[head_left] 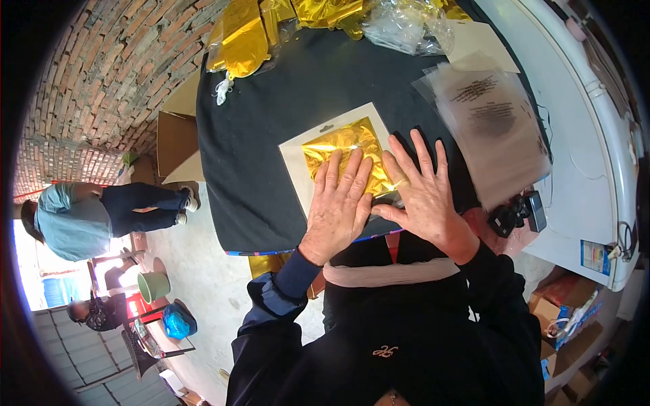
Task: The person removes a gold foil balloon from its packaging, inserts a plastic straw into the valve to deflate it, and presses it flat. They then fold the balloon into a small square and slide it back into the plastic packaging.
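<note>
A folded gold foil sheet [333, 150] lies on a pale backing card [296, 162] that has a hang slot at its top edge. Both rest on the black cloth of the table [250, 145] before me. My left hand [340, 203] is flat on the foil, fingers stretched out. Spread fingers of my right hand [428, 193] reach over the right edge of the foil and card. Neither hand grips anything. The lower part of the card is hidden beneath my hands.
Gold foil pieces [247, 40] and crumpled clear plastic [406, 27] lie at the far edge. Clear printed bags [497, 128] are stacked at right, with a black device [504, 220] below. A cardboard box [177, 145] stands left. One person [74, 220] stands and another [101, 312] sits beyond.
</note>
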The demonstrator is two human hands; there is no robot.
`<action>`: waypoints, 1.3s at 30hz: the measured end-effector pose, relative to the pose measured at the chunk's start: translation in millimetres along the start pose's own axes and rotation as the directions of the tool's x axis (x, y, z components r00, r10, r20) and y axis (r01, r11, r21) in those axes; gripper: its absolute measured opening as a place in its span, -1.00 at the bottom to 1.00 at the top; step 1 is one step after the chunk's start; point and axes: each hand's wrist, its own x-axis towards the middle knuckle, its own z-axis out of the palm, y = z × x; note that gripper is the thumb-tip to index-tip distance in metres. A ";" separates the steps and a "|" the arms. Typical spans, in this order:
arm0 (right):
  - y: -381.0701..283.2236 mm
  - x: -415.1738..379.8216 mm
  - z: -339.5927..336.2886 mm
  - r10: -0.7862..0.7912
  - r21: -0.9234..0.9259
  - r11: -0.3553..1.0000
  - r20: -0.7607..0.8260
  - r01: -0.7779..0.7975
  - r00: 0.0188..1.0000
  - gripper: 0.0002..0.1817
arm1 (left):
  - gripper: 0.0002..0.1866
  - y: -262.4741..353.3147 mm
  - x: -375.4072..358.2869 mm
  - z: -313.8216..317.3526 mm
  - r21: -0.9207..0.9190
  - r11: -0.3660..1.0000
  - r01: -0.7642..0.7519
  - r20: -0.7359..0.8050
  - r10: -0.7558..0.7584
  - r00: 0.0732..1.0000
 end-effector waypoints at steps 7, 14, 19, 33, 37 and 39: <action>8.1 -3.5 7.5 -0.003 0.098 0.995 -0.038 0.007 0.999 0.11 | -0.32 0.4 0.4 0.0 0.008 1.000 0.015 0.015 -0.016 1.000; 7.8 -4.0 5.7 0.009 0.103 0.995 -0.018 -0.007 1.000 0.07 | -0.38 -3.0 5.1 -13.8 -0.067 0.997 0.040 0.084 -0.034 0.996; 9.5 -4.2 8.2 0.011 0.088 0.996 -0.015 -0.010 1.000 0.05 | -0.49 -12.1 32.9 -47.9 -0.049 0.999 -0.008 0.177 0.017 0.984; 9.4 -1.8 4.3 0.004 0.098 0.995 0.006 -0.005 1.000 0.03 | -0.49 -24.3 34.5 8.9 -0.228 0.974 -0.003 -0.097 -0.019 0.995; 10.4 -1.9 -0.9 -0.009 0.137 0.991 -0.019 0.011 1.000 0.01 | -0.44 -21.4 35.1 9.3 -0.168 0.986 0.012 -0.072 -0.024 0.997; 11.4 -1.9 -0.9 -0.016 0.141 0.990 -0.019 0.018 1.000 0.00 | -0.39 -22.4 34.5 9.8 -0.115 0.993 0.010 -0.045 -0.015 0.999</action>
